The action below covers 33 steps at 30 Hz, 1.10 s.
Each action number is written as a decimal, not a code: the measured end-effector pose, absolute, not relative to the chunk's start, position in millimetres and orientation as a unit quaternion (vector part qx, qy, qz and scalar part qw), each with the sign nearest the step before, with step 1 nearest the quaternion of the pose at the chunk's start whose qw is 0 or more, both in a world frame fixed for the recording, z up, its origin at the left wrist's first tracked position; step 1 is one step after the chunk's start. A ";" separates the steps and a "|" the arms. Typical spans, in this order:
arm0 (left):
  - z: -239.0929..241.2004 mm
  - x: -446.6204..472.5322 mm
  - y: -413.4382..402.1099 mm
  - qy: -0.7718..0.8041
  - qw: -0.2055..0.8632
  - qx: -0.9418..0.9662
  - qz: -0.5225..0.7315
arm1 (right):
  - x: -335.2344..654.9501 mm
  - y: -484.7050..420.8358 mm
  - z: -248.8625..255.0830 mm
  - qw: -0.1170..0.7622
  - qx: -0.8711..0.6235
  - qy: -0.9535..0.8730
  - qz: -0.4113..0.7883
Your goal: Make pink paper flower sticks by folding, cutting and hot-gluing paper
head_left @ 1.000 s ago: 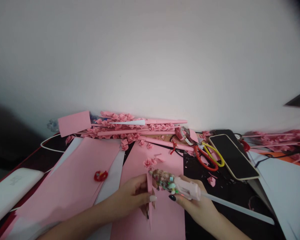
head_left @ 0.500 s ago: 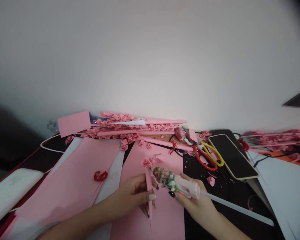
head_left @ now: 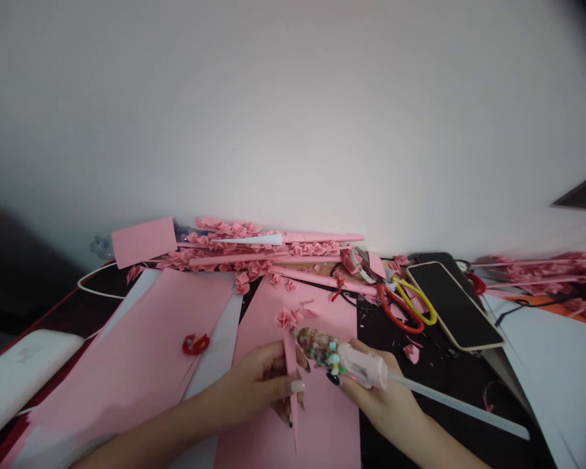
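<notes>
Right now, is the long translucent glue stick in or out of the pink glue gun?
Partly in: the glue stick juts from the rear of the glue gun, its front end hidden.

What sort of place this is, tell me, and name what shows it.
Probably a desk used for paper crafts: it holds pink paper sheets and folded pink paper pieces, and the right hand holds what looks like a glue gun.
</notes>
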<state>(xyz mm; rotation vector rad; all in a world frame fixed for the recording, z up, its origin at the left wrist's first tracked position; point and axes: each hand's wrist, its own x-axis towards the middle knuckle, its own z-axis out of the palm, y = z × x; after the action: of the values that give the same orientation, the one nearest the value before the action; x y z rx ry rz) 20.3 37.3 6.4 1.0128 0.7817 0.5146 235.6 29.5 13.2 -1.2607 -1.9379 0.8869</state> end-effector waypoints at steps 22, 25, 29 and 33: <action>5.2 19.9 39.4 0.361 0.768 0.469 0.245 | 238.4 27.2 7.9 0.317 -0.478 -0.721 0.388; 5.6 19.7 38.9 0.369 0.768 0.464 0.244 | 237.5 27.2 8.5 0.319 -0.478 -0.725 0.381; 6.1 19.7 37.7 0.365 0.769 0.464 0.246 | 238.0 26.8 8.8 0.321 -0.475 -0.732 0.368; 4.9 19.4 37.7 0.360 0.770 0.465 0.248 | 238.1 27.8 9.2 0.313 -0.476 -0.736 0.365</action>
<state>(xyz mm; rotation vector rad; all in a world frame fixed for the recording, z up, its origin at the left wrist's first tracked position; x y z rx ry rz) 19.4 37.7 4.9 1.0076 0.7812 0.5385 238.1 27.8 9.2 -1.2560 -1.9428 0.9627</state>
